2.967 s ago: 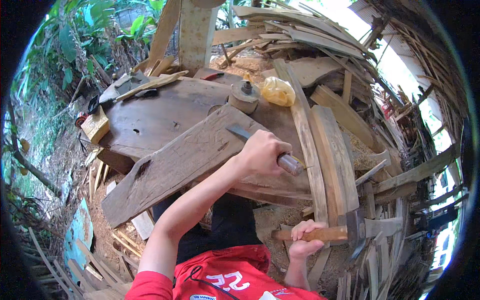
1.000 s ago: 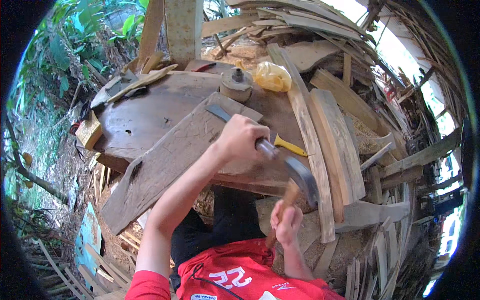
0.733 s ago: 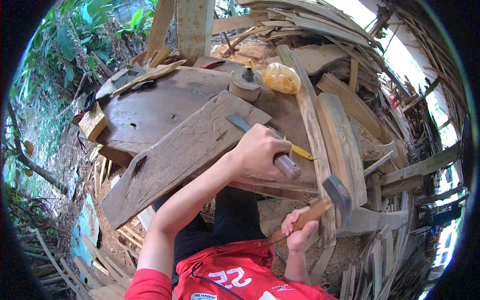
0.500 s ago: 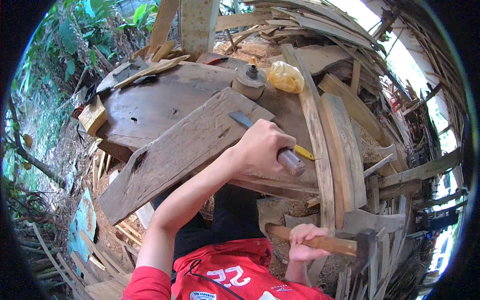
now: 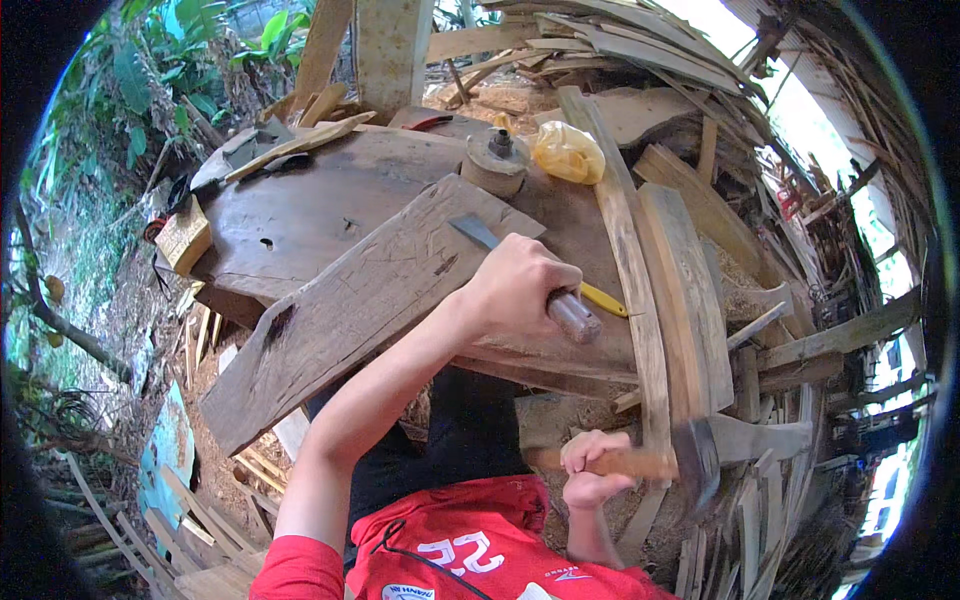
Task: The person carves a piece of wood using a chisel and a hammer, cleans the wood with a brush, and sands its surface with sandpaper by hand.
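My left hand (image 5: 515, 285) is closed round a chisel (image 5: 472, 231), whose flat metal blade points up and left over a thick grey-brown plank (image 5: 350, 305). The butt of its handle sticks out below my fist toward the right. Low on the right, my right hand (image 5: 595, 468) grips the wooden handle of a hammer (image 5: 697, 462), its dark metal head out to the right and smeared by motion. The hammer is well apart from the chisel. Beyond my left fist lies a yellow tool (image 5: 603, 300), partly hidden by the hand.
Beneath the plank is a broad wooden worktop (image 5: 310, 210). On it stand a round block with a dark knob (image 5: 495, 165) and a yellow plastic bag (image 5: 567, 153). Long boards (image 5: 675, 290) lie along the right side. A wood block (image 5: 185, 238) sits at the left edge.
My right hand has raised the hammer a little, and its head has swung up and left. My left hand and the chisel have shifted slightly left.
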The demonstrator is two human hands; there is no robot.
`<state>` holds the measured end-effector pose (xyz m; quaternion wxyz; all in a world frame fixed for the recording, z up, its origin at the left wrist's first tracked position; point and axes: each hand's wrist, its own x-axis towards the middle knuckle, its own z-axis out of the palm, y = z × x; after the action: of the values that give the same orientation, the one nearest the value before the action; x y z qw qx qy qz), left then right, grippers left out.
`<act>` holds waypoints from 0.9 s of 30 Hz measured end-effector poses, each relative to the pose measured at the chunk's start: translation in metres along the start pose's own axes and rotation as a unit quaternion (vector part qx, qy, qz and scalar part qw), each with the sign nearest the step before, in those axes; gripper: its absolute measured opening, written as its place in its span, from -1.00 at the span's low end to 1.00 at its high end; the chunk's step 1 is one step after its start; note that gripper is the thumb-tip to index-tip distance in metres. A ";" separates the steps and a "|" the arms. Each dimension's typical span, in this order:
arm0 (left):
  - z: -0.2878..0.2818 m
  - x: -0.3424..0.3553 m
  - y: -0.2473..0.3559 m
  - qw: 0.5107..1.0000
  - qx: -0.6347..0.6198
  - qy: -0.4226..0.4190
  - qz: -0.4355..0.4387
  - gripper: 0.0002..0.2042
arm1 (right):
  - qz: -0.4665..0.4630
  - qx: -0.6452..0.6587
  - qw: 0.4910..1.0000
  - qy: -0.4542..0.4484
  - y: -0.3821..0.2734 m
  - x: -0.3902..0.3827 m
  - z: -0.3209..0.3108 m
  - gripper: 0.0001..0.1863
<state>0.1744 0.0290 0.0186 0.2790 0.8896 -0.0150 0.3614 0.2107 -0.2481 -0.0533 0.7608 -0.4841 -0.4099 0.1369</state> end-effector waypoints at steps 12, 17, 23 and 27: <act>-0.002 -0.004 0.012 0.999 -0.038 0.028 0.019 -0.83 | 0.107 0.011 0.993 0.042 -0.040 0.004 -0.003 -0.23; -0.002 0.000 0.008 1.000 -0.009 0.011 0.001 -0.82 | 0.060 -0.187 0.977 -0.081 -0.020 0.003 -0.012 -0.24; -0.002 0.005 0.011 1.000 0.002 0.012 -0.009 -0.79 | 0.043 -0.025 0.999 0.023 -0.006 -0.009 -0.002 -0.21; -0.005 -0.002 0.006 1.000 -0.002 0.020 -0.010 -0.77 | 0.208 -0.120 0.971 -0.021 -0.018 0.001 -0.006 -0.21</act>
<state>0.1688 0.0261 0.0228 0.2844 0.8818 -0.0011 0.3764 0.2126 -0.2604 -0.0391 0.6434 -0.6435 -0.3293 0.2521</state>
